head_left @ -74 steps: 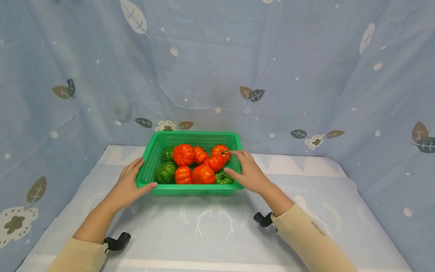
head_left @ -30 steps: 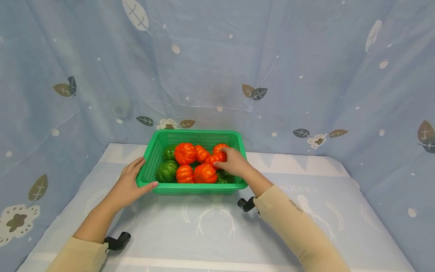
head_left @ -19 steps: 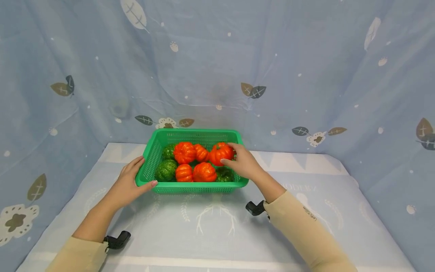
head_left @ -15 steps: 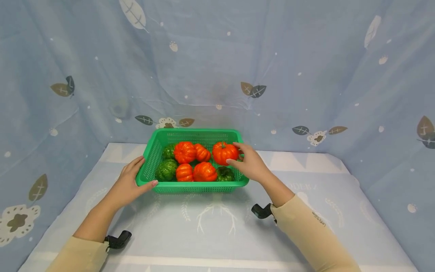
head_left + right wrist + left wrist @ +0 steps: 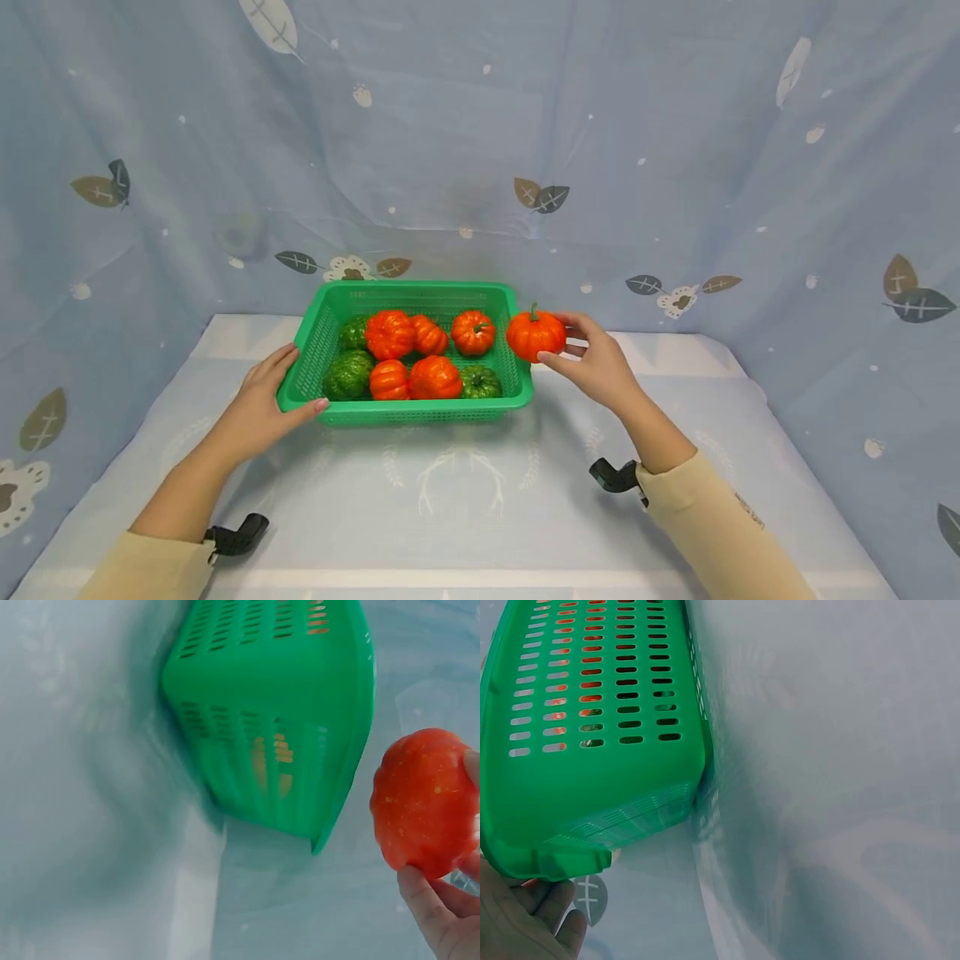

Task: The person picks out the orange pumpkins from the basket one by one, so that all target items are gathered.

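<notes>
At the left, the person's left hand (image 5: 257,404) grips the near-left corner of a green basket (image 5: 420,411) on the desk (image 5: 450,533), its thumb on the front rim. Inside, left to right, lie two dark green gourds (image 5: 348,377), a cluster of four orange pumpkins (image 5: 435,377), then a lone orange pumpkin (image 5: 471,336) behind a green pumpkin (image 5: 480,382). Just past the basket's right rim, the right hand (image 5: 600,365) holds a stem-up pumpkin (image 5: 535,337) between thumb and fingers, clear of the basket.
</notes>
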### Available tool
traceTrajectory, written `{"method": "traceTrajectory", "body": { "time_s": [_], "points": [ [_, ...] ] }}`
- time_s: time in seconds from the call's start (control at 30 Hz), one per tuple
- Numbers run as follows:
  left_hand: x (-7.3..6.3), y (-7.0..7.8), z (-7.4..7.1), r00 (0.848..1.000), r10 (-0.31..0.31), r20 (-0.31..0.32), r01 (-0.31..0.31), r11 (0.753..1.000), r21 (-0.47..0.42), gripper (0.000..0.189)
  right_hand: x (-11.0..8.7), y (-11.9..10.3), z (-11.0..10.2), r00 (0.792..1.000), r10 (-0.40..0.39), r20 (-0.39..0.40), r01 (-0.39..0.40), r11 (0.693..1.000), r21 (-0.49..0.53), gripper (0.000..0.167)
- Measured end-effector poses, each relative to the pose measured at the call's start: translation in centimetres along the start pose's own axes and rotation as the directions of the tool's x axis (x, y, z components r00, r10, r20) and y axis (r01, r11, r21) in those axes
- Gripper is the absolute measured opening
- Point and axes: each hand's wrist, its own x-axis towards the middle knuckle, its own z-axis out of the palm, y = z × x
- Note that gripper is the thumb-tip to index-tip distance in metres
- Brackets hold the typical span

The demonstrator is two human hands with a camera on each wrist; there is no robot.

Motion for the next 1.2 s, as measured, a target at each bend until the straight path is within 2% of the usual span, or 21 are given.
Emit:
{"method": "traceTrajectory", "body": {
  "time_s": [0.23, 0.5, 0.8, 1.03, 1.2],
  "points": [
    [0.1, 0.2, 0.5, 1.000, 0.003, -0.006, -0.003, 1.000, -0.013, 0.101, -0.5, 3.4, -0.7, 0.998, 0.023, -0.063, -0.022, 1.000, 0.010, 0.070],
    [0.2, 0.2, 0.7, 1.000, 0.004, -0.010, -0.004, 1.000, -0.010, 0.101, -0.1, 7.0, -0.2, 0.990, 0.083, -0.116, -0.080, 0.996, 0.030, 0.072],
    [0.0, 0.3, 0.5, 1.000, -0.007, -0.012, 0.007, 1.000, -0.005, 0.101, 1.7, 9.8, 0.8, 0.983, 0.160, -0.094, -0.157, 0.987, 0.034, 0.072],
    [-0.4, 0.1, 0.1, 1.000, -0.022, -0.022, 0.022, 1.000, -0.002, 0.100, 3.0, 10.7, 1.4, 0.970, 0.241, -0.032, -0.241, 0.971, 0.000, 0.073],
    [-0.4, 0.2, 0.0, 1.000, -0.023, -0.020, 0.023, 1.000, -0.008, 0.101, 3.5, 11.1, 1.5, 0.963, 0.269, -0.010, -0.269, 0.963, -0.020, 0.071]
  ]
}}
